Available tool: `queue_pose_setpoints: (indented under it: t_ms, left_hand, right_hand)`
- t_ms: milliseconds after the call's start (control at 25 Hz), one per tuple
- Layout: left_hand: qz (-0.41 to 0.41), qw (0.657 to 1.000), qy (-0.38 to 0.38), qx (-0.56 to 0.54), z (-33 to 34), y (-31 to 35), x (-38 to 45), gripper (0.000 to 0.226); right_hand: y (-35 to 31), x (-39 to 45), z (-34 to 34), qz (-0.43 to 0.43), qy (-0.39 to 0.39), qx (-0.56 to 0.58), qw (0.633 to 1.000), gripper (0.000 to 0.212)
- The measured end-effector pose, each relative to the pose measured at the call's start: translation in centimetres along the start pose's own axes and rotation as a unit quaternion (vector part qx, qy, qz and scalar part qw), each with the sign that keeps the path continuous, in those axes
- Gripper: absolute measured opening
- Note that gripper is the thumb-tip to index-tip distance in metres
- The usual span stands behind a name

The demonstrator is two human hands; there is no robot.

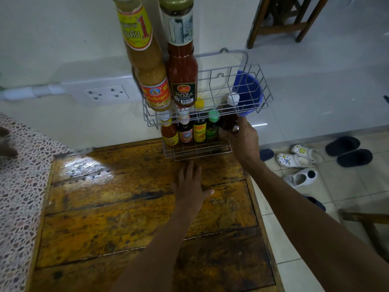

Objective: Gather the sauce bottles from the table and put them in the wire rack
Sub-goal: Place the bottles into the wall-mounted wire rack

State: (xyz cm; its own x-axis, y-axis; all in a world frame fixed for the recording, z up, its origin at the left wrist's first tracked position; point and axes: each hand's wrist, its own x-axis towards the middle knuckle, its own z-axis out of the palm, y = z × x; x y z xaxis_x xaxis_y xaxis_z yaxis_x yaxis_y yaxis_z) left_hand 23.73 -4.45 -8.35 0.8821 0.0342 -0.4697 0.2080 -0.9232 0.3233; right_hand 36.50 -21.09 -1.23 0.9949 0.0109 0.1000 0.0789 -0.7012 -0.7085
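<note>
Gripping a dark bottle with a white cap (229, 118) at the right end of the lower tier, the right hand (245, 137) has its fingers curled round it near the frame's middle. Beside it in the wire rack (248, 85) stand four small bottles; the upper tier holds a tall yellow-labelled bottle (147, 70) and a ketchup bottle (182, 74). Lower centre, the left hand (190, 186) lies flat, fingers spread, on the wooden surface (109, 218).
</note>
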Motion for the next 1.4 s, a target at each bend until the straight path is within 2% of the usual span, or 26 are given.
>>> queue_pose_setpoints:
  t_ms: [120,240,360,440,520,640,800,960,1120,1240,1400]
  left_hand:
    - [-0.001,1.000,0.005,0.004,0.1,0.1,-0.2,0.095]
    - [0.001,1.000,0.010,0.012,-0.1,0.1,-0.2,0.095]
    - [-0.009,1.000,-0.003,0.011,-0.3,0.4,-0.2,0.095]
    - [-0.014,1.000,-0.008,0.009,-0.4,0.5,-0.3,0.095]
    - [-0.014,1.000,-0.013,0.002,-0.5,0.4,-0.4,0.096]
    - [-0.009,1.000,-0.017,-0.005,-0.4,0.2,-0.4,0.095]
    - [-0.008,1.000,-0.010,-0.004,-0.3,0.2,-0.4,0.095]
    - [-0.007,1.000,-0.012,0.001,-0.3,0.2,-0.4,0.094]
    - [-0.009,1.000,-0.014,-0.003,-0.4,0.3,-0.4,0.094]
    - [-0.009,1.000,-0.013,-0.007,-0.2,0.2,-0.4,0.095]
    - [-0.009,1.000,-0.015,-0.012,-0.1,0.1,-0.3,0.095]
  right_hand:
    - [-0.2,-0.5,-0.1,0.007,0.017,0.001,1.000,0.047]
    - [-0.9,-2.0,0.1,-0.067,0.084,-0.039,0.993,0.037]
    - [-3.3,-2.4,0.8,-0.132,0.036,-0.038,0.990,0.032]
    - [-5.4,-1.3,1.6,-0.116,-0.016,-0.010,0.993,0.039]
    - [-7.1,0.4,2.3,-0.063,-0.059,-0.002,0.996,0.041]
    - [-7.5,2.4,2.8,-0.036,-0.091,-0.020,0.995,0.025]
    - [-6.8,2.3,2.3,-0.078,-0.066,-0.038,0.994,0.024]
    - [-6.8,1.7,2.4,-0.080,-0.040,-0.039,0.995,0.032]
    - [-7.1,2.0,2.6,-0.061,-0.063,-0.032,0.996,0.035]
    - [-7.3,2.4,2.9,-0.061,-0.053,-0.048,0.996,0.041]
    - [-7.2,2.6,3.2,-0.074,-0.036,-0.048,0.995,0.038]
